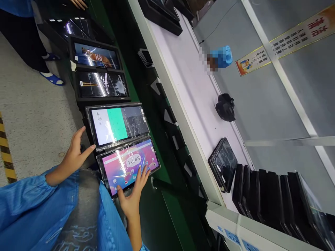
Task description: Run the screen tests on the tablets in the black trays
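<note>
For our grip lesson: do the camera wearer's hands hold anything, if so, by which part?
Nothing appears held: the right hand spreads over the tablet showing 10:48; the left hand is empty.

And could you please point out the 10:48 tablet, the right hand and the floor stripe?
10:48 tablet [128,164]: head view, on its screen.
Right hand [132,199]: head view, back of hand.
Floor stripe [6,156]: head view, middle stretch.

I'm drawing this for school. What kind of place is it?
Probably an electronics factory or workshop. Lit tablets lie in a row, flat black slabs stand packed upright on a white bench, and yellow-and-black striped tape marks the floor.
</note>
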`<state>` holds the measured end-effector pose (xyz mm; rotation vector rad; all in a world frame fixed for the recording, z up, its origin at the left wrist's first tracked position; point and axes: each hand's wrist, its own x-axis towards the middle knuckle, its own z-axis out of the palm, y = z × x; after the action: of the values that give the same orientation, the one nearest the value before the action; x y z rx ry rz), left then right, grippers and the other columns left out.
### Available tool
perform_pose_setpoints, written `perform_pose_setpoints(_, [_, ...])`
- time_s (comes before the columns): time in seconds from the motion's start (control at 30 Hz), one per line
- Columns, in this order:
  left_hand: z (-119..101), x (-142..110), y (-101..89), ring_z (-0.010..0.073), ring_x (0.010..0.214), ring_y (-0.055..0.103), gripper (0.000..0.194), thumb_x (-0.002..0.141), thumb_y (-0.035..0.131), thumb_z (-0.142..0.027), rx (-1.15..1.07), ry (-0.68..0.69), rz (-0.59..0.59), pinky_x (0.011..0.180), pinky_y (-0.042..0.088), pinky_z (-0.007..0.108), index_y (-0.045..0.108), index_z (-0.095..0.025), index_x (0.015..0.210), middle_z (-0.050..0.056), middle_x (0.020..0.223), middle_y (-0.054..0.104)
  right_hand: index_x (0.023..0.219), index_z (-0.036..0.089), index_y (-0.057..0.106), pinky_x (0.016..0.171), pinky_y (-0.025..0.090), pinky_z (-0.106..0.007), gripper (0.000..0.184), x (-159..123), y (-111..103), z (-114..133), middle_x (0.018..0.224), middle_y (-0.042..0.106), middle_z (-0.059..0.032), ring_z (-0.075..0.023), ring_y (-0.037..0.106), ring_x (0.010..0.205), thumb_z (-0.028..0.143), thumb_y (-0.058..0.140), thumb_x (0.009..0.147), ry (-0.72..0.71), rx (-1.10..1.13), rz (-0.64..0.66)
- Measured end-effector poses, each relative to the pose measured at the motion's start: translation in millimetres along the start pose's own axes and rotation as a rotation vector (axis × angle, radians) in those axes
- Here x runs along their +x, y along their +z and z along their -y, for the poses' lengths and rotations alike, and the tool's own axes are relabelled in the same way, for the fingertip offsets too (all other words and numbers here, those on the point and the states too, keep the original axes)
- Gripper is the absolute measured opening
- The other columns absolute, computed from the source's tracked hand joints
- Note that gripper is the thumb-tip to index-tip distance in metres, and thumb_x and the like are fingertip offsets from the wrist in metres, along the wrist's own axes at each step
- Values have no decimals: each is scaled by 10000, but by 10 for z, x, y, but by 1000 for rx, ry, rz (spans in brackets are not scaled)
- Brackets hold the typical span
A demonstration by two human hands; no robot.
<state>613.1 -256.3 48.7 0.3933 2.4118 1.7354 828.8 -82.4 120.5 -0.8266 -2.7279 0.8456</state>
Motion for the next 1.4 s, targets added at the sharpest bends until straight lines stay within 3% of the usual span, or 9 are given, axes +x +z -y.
perform_pose_setpoints(0.1, [-13,0,31,330,1485,285,734,924,547,-483,-18,-2,-50,1222,290,572,177,-413,1554,37,1632,258,1599,327,105,1111,200,-779,955,-71,-16,-38,1686,26,-84,-456,-81,1516,475,684,853,-36,11,42])
perform_pose_setpoints(0.2, [-40,77,12,331,1466,320,744,912,579,-471,11,27,-100,1206,307,586,226,-322,1550,102,1603,310,1593,315,161,1162,188,-720,830,-47,-42,-163,1685,77,-73,-401,-38,1538,458,611,910,15,110,-71])
perform_pose_setpoints(0.33, [-72,358,-61,299,1465,327,593,928,550,-456,91,109,-156,1220,276,542,399,-259,1467,126,1560,367,1576,271,230,1233,183,-593,666,58,17,-317,1666,189,-74,-316,126,1547,483,452,985,256,313,-354])
perform_pose_setpoints(0.43, [-86,746,-110,287,1447,362,564,922,518,-492,133,148,-128,1218,276,518,459,-248,1426,114,1521,426,1593,257,149,1231,234,-562,735,66,150,-404,1673,159,-80,-305,175,1538,550,423,977,409,434,-371])
perform_pose_setpoints(0.6, [-247,1685,-136,316,1362,471,672,845,510,-604,240,156,238,1177,329,473,554,-167,1354,134,1462,526,1592,288,-91,1235,240,-547,840,-96,372,-453,1686,-2,-47,-267,68,1550,573,409,980,477,485,-328])
perform_pose_setpoints(0.77, [-477,2374,-82,326,1218,596,711,767,541,-688,268,51,690,1054,451,416,640,-167,1242,126,1334,641,1584,321,-113,1209,300,-559,822,-141,504,-425,1684,-21,-25,-275,79,1548,588,382,984,537,441,-352])
perform_pose_setpoints(1.13, [-276,2470,87,335,1180,628,807,587,665,-756,89,7,749,995,508,412,609,-170,1138,147,1229,673,1597,322,-28,1230,236,-567,804,-9,581,-168,1683,61,-18,-270,116,1548,599,396,972,645,503,-538])
perform_pose_setpoints(1.3, [-232,2400,96,343,1272,562,847,640,648,-729,124,141,699,1093,433,454,568,-167,1268,152,1374,595,1598,314,-28,1245,141,-579,826,52,591,-35,1685,25,-20,-265,61,1555,628,393,960,689,543,-575])
perform_pose_setpoints(1.4, [-232,2417,132,336,1282,554,851,680,580,-767,123,141,715,1115,411,456,572,-160,1275,154,1388,590,1602,308,33,1234,164,-598,813,71,611,-19,1683,55,-29,-289,85,1551,633,401,954,709,515,-614])
